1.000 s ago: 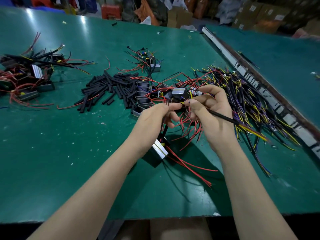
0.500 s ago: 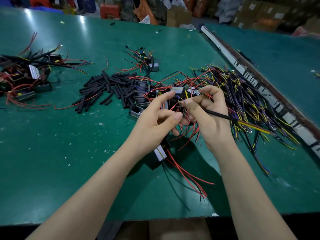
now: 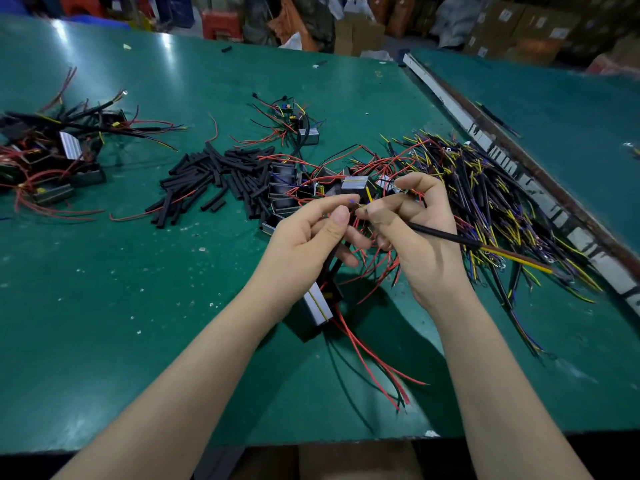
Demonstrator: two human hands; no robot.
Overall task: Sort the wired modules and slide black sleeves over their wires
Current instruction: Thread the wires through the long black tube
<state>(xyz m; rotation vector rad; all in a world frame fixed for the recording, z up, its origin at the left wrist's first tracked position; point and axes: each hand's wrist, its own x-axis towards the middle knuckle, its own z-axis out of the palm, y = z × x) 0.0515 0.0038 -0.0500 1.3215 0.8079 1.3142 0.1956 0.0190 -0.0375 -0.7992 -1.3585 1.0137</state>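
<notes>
Seen from above, two bare forearms reach over a green table (image 3: pixel 104 306). The left hand (image 3: pixel 304 237) pinches thin wire ends between thumb and forefinger, and a silver-and-black module (image 3: pixel 318 303) hangs just below its palm, trailing red wires (image 3: pixel 374 365). The right hand (image 3: pixel 415 233) meets it fingertip to fingertip, its fingers curled round a black sleeve (image 3: pixel 446 237) with yellow and brown wires running out to the right. Behind the hands lie a heap of loose black sleeves (image 3: pixel 214 181), a row of modules (image 3: pixel 282 188) and a tangle of multicoloured wires (image 3: pixel 485 188). Another group of wired modules (image 3: pixel 52 157) sits far left.
</notes>
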